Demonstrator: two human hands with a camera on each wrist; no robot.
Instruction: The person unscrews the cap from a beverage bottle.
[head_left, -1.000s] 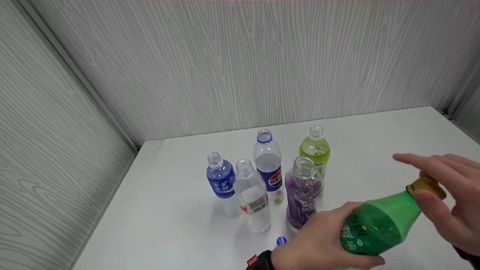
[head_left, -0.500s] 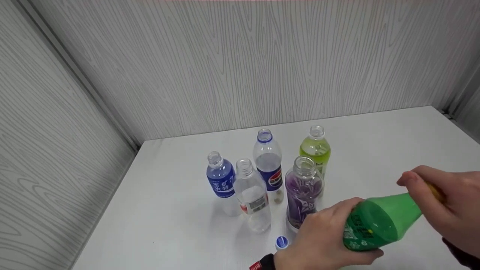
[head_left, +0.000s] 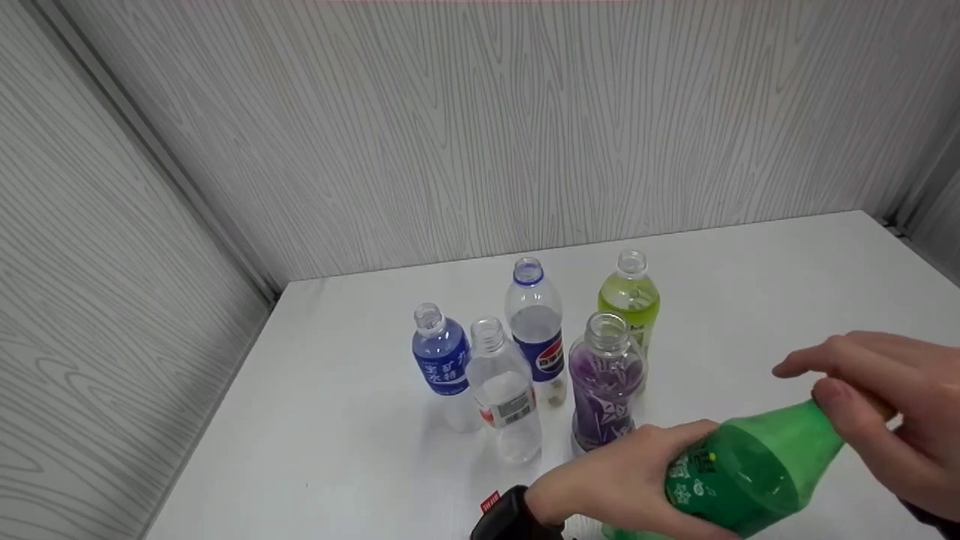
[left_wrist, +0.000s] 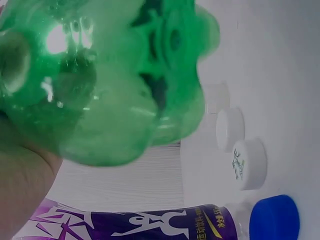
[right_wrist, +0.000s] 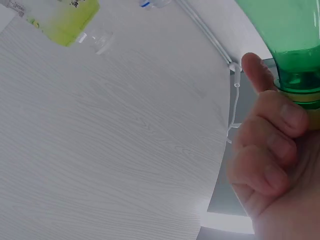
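My left hand (head_left: 626,480) grips the body of a green plastic bottle (head_left: 750,480), which leans with its neck up to the right. Some liquid shows inside it. My right hand (head_left: 907,405) is at the neck, thumb and curled fingers on the yellow cap (right_wrist: 314,117); the hand hides most of the cap in the head view. The lobed bottle bottom fills the upper part of the left wrist view. Just left of the left hand stands an uncapped purple-labelled bottle (head_left: 602,397).
Behind and left stand uncapped bottles: one with yellow-green drink (head_left: 628,296), a Pepsi bottle (head_left: 536,330), a clear bottle (head_left: 510,401) and a blue-labelled bottle (head_left: 442,356). In the left wrist view, a blue cap (left_wrist: 275,217) and white caps (left_wrist: 252,165) lie on the white table (head_left: 300,450).
My right hand has closed over the cap, turned, and its index finger has come away again. My left hand and the green bottle have shifted slightly left and down.
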